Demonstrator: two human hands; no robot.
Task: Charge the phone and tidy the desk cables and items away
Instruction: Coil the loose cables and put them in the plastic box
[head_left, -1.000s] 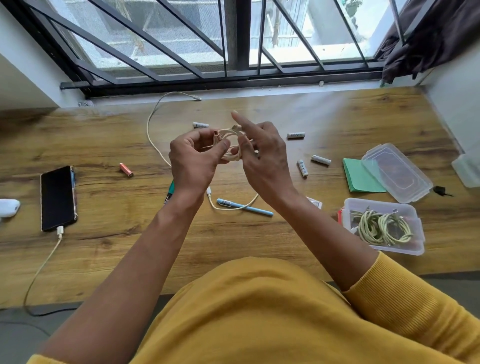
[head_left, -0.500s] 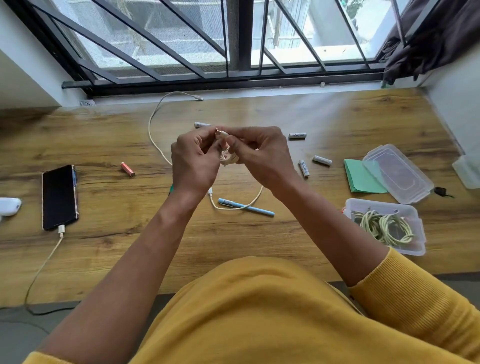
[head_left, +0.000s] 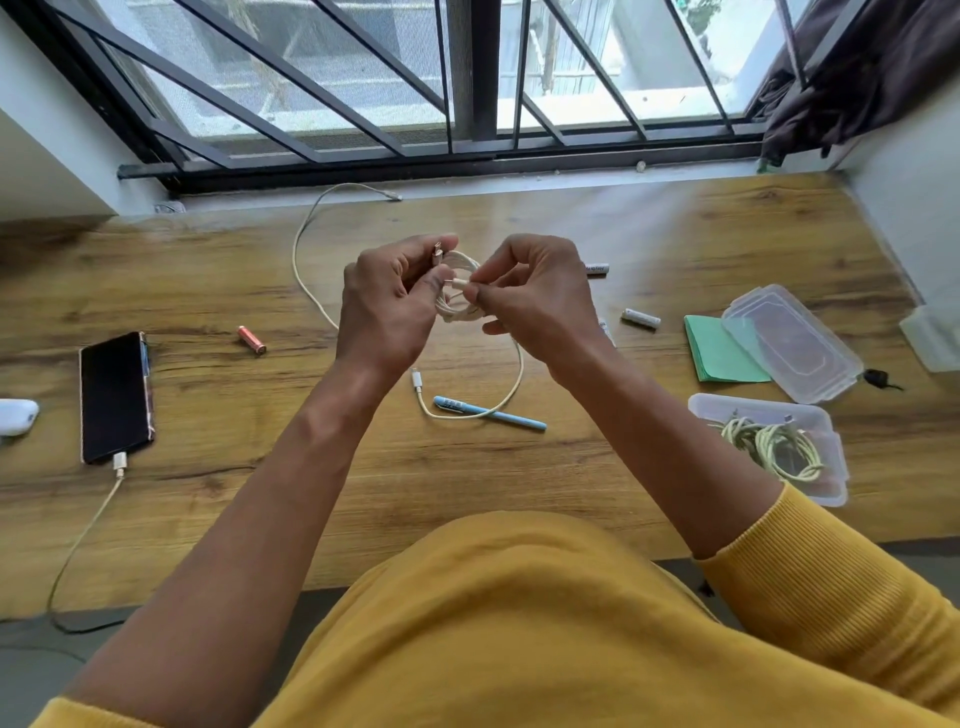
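Observation:
Above the middle of the wooden desk (head_left: 649, 234), my left hand (head_left: 387, 306) grips a small coil of white cable (head_left: 457, 291). My right hand (head_left: 540, 296) pinches the cable's plug end at the coil. A second white cable (head_left: 304, 249) lies on the desk, running from the window sill past my hands to a plug near the blue pen (head_left: 491, 413). The black phone (head_left: 114, 397) lies at the left with a charging cable (head_left: 88, 525) plugged into its near end. A clear box (head_left: 810, 415) at the right holds coiled pale-green cables (head_left: 774, 447).
The box's clear lid (head_left: 787, 340) lies on green notes (head_left: 714, 353). White batteries (head_left: 641, 318) lie near my right hand, a red battery (head_left: 252, 340) at the left. A white case (head_left: 15, 415) sits at the left edge, a small black item (head_left: 878, 378) at the right.
My right hand's fingers have closed from pointing up to pinching the plug end at the coil. Both hands stay together over the desk's middle.

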